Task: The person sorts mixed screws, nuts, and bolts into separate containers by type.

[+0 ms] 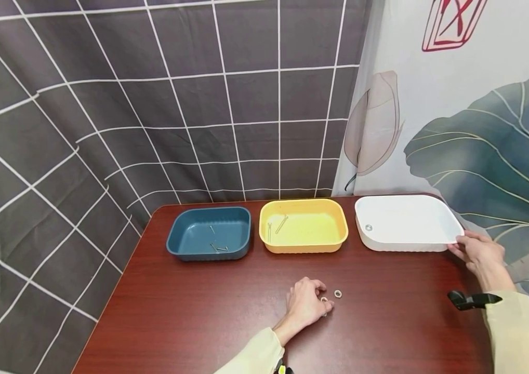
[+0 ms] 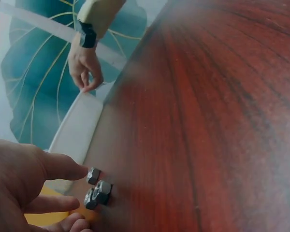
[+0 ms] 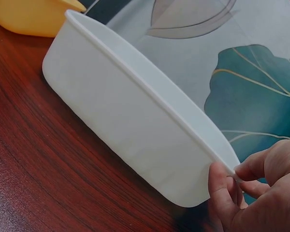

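Note:
My left hand [image 1: 305,304] is low over the table in the head view, thumb and fingers apart around the metal hex nuts. One hex nut [image 1: 338,293] lies just beyond the fingertips. The left wrist view shows a hex nut [image 2: 93,175] right at the thumb tip and another nut [image 2: 103,192] close by the fingers, none pinched. At the right, my right hand [image 1: 481,254] pinches the rim of a white plastic bin [image 3: 125,116] at its near right corner. A nut [image 1: 369,227] lies inside that bin, towards its left end.
A yellow bin [image 1: 304,249] with two long screws stands left of the white one. Further left is a dark blue bin [image 1: 210,256] holding several small screws. All stand along the back of the reddish-brown table [image 1: 189,322], against hanging curtains [image 1: 246,98].

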Motion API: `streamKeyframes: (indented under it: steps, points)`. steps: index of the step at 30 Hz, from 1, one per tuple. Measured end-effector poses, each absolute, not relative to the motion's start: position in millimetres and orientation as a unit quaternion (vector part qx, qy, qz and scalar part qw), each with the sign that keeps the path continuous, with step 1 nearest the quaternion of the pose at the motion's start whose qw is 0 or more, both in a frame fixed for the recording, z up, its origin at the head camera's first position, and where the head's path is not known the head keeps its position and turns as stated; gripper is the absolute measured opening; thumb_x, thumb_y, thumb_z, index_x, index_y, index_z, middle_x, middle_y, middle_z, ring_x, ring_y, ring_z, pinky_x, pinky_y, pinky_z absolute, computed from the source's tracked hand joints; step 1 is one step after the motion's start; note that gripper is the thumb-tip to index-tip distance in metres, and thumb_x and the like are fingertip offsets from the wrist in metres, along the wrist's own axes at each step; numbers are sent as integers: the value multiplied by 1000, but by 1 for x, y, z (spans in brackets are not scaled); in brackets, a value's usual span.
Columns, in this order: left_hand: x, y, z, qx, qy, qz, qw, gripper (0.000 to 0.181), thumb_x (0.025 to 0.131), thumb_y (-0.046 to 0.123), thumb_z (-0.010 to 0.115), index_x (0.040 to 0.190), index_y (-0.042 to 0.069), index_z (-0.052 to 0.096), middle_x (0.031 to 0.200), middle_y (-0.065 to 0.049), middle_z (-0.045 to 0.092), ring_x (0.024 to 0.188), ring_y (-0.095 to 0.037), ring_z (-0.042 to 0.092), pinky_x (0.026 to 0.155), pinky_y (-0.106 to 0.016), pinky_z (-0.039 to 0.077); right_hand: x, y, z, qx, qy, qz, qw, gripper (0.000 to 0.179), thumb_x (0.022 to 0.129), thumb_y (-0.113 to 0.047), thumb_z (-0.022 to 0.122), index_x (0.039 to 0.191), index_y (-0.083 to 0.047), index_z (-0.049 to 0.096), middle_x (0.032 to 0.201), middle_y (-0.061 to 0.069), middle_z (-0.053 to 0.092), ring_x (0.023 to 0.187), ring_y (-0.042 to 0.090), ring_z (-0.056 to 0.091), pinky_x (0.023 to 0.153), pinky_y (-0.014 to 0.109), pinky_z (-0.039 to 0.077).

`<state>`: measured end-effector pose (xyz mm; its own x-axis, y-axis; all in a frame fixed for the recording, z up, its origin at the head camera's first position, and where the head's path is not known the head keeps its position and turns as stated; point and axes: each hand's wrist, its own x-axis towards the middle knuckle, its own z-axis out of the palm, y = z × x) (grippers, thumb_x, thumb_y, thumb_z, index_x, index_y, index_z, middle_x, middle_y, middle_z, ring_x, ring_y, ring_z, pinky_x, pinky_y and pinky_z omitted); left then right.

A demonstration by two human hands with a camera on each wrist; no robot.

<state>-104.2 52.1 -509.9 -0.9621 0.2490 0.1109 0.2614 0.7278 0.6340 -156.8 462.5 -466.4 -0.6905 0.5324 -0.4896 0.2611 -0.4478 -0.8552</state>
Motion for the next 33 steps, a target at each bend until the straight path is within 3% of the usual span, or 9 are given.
streamKeyframes:
  steps: [10, 21, 25, 33]
  points:
    - [-96, 57, -514, -146, -939, -309, 33, 31, 63, 30, 92, 89, 23, 78, 75, 14, 53, 69, -7, 54, 53, -24, 40, -159, 463, -468, -387, -516, 758, 99, 28, 93, 7, 57, 106, -17, 55, 61, 0, 58, 52, 13, 65, 53, 29, 62]
    - [-95, 64, -517, -166, -952, -251, 44, 27, 68, 25, 89, 93, 25, 80, 78, 12, 52, 72, -12, 57, 51, -24, 40, -158, 463, -468, -387, -513, 759, 99, 25, 93, 7, 57, 100, -17, 57, 60, 1, 59, 51, 14, 65, 53, 29, 62]
    - [-98, 64, -518, -179, -946, -265, 57, 20, 69, 14, 84, 87, 23, 80, 76, 11, 55, 71, -12, 60, 49, -24, 46, -157, 462, -468, -391, -516, 756, 97, 26, 93, 7, 58, 103, -17, 57, 60, 1, 58, 51, 14, 65, 54, 29, 62]
    - [-107, 61, -516, -211, -924, -308, 85, 13, 67, 5, 82, 75, 13, 76, 70, 5, 61, 70, -11, 62, 61, -21, 55, -157, 462, -467, -393, -516, 755, 96, 25, 93, 6, 59, 100, -18, 58, 60, 0, 58, 51, 14, 65, 54, 29, 62]
